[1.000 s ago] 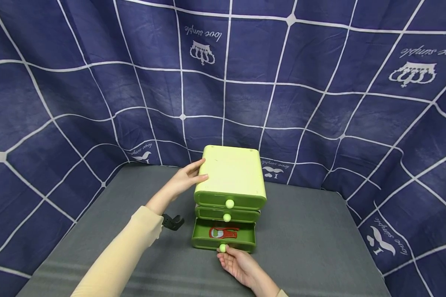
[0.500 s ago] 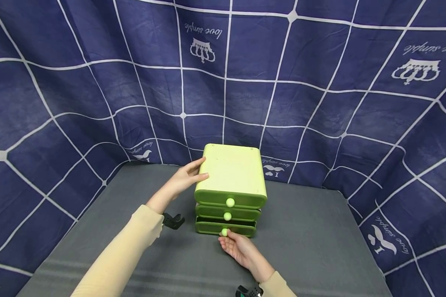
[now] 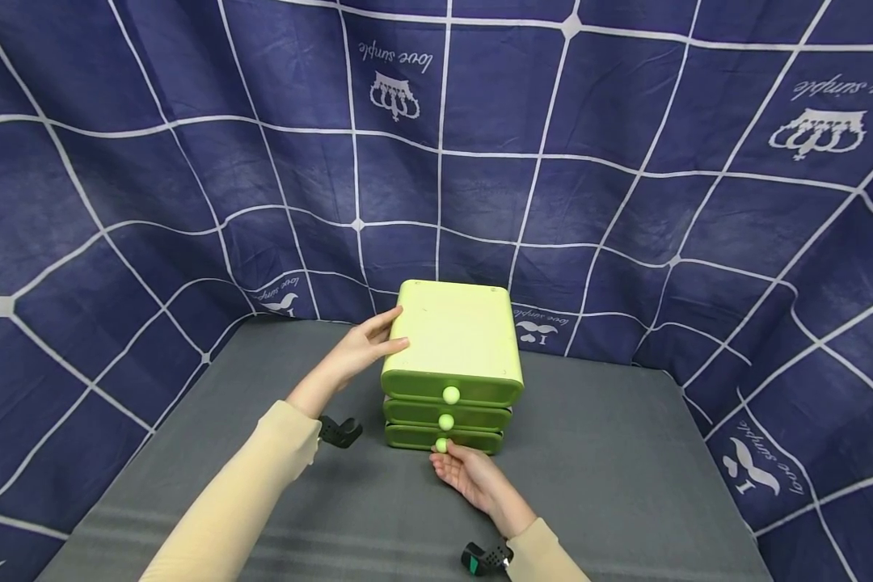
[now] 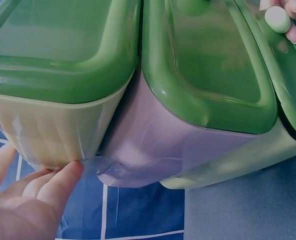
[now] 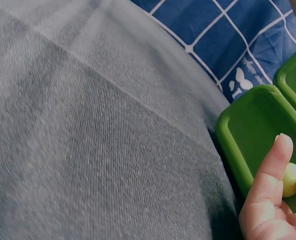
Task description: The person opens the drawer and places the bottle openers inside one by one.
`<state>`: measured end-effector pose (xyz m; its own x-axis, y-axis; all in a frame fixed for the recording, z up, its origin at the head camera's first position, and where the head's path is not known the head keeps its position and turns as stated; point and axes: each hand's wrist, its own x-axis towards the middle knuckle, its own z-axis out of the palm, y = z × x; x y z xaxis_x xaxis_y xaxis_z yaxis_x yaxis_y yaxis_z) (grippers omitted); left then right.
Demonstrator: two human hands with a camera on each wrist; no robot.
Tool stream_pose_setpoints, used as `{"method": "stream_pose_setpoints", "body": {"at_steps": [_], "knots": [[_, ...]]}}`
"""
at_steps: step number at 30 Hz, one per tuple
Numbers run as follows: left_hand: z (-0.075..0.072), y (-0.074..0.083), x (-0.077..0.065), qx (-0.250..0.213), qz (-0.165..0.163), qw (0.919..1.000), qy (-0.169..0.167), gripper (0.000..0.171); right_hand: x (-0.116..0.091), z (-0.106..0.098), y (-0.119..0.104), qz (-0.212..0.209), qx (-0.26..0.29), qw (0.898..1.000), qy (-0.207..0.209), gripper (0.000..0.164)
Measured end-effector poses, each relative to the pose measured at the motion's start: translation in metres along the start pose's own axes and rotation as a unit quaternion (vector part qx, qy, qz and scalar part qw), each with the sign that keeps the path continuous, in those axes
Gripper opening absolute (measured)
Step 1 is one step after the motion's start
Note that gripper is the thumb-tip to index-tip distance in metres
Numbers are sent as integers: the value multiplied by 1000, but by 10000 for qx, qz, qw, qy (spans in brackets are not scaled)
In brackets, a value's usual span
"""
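Note:
A small three-drawer cabinet (image 3: 453,331) with a pale yellow-green top stands on the grey cloth. Its green drawer fronts each bear a round light-green knob. My left hand (image 3: 360,353) rests against its upper left side, thumb on the top edge; in the left wrist view its fingers (image 4: 62,187) touch the top unit's side. At the bottom drawer (image 3: 407,437), my right hand (image 3: 473,481) pinches the knob (image 3: 441,445) between thumb and finger. That drawer is nearly closed, with a thin dark gap along its edge in the left wrist view. Its inside is hidden.
Grey cloth (image 3: 611,485) covers the surface around the cabinet. A blue curtain with white grid lines (image 3: 495,194) hangs behind it and along both sides. Black straps (image 3: 339,432) are on both wrists.
My right hand has pushed the bottom drawer inward, from well open to nearly closed. The red-handled tool inside it has gone out of sight. My left hand has stayed at the cabinet's side.

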<state>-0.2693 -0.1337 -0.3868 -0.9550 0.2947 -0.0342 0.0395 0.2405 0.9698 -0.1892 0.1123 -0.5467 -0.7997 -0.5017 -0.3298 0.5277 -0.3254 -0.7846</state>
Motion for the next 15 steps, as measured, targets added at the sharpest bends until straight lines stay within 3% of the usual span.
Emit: {"method": "stream_pose_setpoints", "body": {"at_steps": [8,15], "knots": [[0,0,0,-87,3,10000,-18,79,5,0,-1,120,-56,9993,361,34],[-1,-1,1,-35,3,10000,8,79,7,-1,-2,48,-59,9992,395,35]]}}
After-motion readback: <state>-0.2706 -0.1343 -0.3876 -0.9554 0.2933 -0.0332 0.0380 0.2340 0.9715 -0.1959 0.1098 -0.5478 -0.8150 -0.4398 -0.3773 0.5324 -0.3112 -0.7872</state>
